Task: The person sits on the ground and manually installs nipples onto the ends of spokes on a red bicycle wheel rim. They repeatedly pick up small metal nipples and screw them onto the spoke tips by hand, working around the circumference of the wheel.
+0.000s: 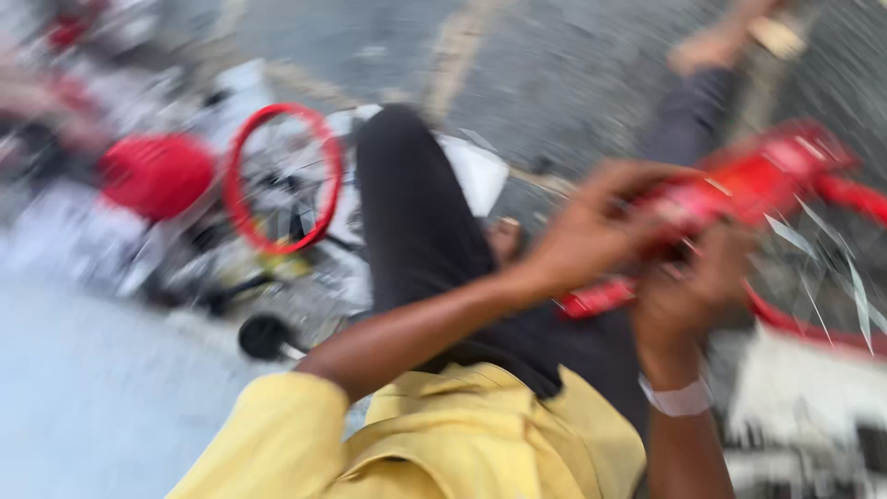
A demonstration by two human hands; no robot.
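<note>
Both of my hands were up on the same red piece, and the whole view was smeared with motion, so fine detail was lost. Nearest to me sat my yellow shirt (434,434), its sleeve ending above my left elbow, with my black trousers (416,231) stretching away over a bent knee. My left forearm ran bare from that sleeve up and to the right, the wrist cocked, and my left hand (591,236) curled over the near end of the red bicycle frame (748,180) — fingers wrapped across its top, clasping it. My right forearm rose straight from the bottom edge, a pale band (679,397) round the wrist, and my right hand (688,296) was closed on the frame from below, just beside the left one.

The frame was glossy red, a long flat-sided piece slanting up to the right, held above my lap. A red rim with thin silver spokes (832,296) curved beneath and to its right; whether it joined the frame, I could not tell.

Farther off, on the grey ground (554,74) left of my knee, stood a small red wheel (282,176) among blurred bicycle parts, a rounded red shape (157,176) beside it. Farthest, at the upper right, my foot (711,46) rested on the ground.
</note>
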